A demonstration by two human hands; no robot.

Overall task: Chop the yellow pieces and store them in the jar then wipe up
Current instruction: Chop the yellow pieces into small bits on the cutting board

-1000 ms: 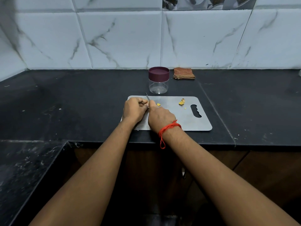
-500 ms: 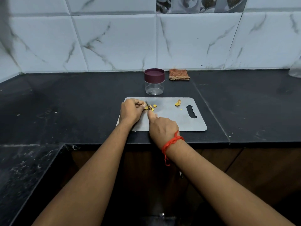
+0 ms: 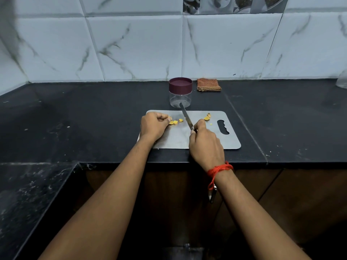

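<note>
- The right hand (image 3: pixel 205 145) has drawn rightward along the flat grey metal cutting board (image 3: pixel 176 141), away from the left hand (image 3: pixel 153 124). A second ago the two touched near the board's far left corner; now they are apart.
- The slim steel-bladed knife (image 3: pixel 186 118) gripped in the right hand has come out from between the hands. Its blade now slants toward the board's far edge, with the tip in front of the clear maroon-lidded jar (image 3: pixel 180 91).
- Small yellow cut pieces (image 3: pixel 176 122), mostly hidden before, now lie uncovered in a short row by the left fingertips.
</note>
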